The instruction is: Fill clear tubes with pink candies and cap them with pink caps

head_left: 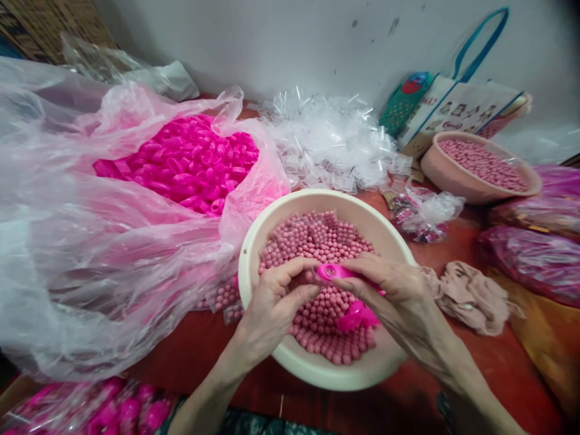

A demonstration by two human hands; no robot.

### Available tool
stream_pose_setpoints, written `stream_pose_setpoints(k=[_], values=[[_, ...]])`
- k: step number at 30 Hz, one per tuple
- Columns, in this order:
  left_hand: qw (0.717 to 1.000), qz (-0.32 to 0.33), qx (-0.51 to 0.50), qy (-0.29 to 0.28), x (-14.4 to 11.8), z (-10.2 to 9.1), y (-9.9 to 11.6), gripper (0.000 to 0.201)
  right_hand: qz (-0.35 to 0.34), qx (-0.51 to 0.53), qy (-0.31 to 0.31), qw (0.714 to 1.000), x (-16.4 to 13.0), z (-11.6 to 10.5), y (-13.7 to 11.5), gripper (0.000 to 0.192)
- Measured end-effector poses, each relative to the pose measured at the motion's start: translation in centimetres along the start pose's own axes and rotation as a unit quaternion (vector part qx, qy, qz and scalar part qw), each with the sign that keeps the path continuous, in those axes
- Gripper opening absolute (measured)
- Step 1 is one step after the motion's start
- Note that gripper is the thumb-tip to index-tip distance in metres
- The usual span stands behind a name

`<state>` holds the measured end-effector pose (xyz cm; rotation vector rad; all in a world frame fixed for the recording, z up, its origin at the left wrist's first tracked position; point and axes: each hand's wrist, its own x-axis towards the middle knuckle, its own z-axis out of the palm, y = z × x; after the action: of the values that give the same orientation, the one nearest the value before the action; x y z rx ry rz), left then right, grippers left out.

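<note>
While both hands hover over the cream round plastic bowl (254, 254) of small pink beads (317, 241), the right hand (389, 284) pinches a bright pink oval plastic shell (333, 272) between thumb and fingers. The left hand (276, 302) curls its fingertips against that shell's end. Another pink shell piece (356, 315) lies on the beads beneath the right palm.

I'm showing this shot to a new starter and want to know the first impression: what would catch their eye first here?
Probably the heap of bright pink shells spilling from the big clear plastic bag on the left. Next, in the centre, the cream bowl full of small pink balls, where the left hand and right hand meet over it, the right one holding a pink shell. A second bowl of balls sits far right.
</note>
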<state>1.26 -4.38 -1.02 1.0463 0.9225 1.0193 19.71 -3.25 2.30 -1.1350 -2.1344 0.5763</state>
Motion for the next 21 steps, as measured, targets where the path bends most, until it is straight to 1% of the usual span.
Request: stream_pose_setpoints(k=[2, 6, 8, 10, 13, 16, 18, 21], values=[[1.000, 0.001, 0.007, -0.006, 0.0, 0.0, 0.1, 0.024, 0.004, 0.007, -0.014, 1.000, -0.1, 0.0, 0.0, 0.015], [0.999, -0.005, 0.036, -0.008, 0.0, 0.0, 0.2, 0.024, 0.053, 0.060, -0.039, 0.996, -0.2, 0.2, 0.2, 0.018], [0.999, -0.012, 0.044, -0.011, 0.0, 0.0, 0.2, 0.024, 0.047, 0.071, -0.035, 0.996, -0.2, 0.6, 0.3, 0.018], [0.999, -0.022, 0.047, -0.018, 0.0, -0.1, 0.3, 0.023, 0.020, 0.061, -0.019, 0.998, -0.3, 1.1, 0.3, 0.020], [0.998, -0.029, 0.044, -0.037, 0.1, -0.2, 0.3, 0.020, -0.009, 0.007, 0.011, 1.000, -0.3, 2.0, -0.3, 0.020], [0.998, -0.024, 0.040, -0.040, 0.1, -0.2, 0.5, 0.016, -0.013, -0.093, 0.030, 0.995, -0.4, 2.6, -0.9, 0.020], [0.998, -0.031, 0.035, -0.033, 0.0, -0.2, 0.6, 0.014, -0.025, -0.145, 0.016, 0.989, -0.5, 2.7, -1.0, 0.023], [0.997, -0.061, 0.010, -0.041, -0.2, -0.3, 0.7, 0.014, -0.039, -0.159, -0.047, 0.985, -0.8, 2.2, -0.5, 0.021]])
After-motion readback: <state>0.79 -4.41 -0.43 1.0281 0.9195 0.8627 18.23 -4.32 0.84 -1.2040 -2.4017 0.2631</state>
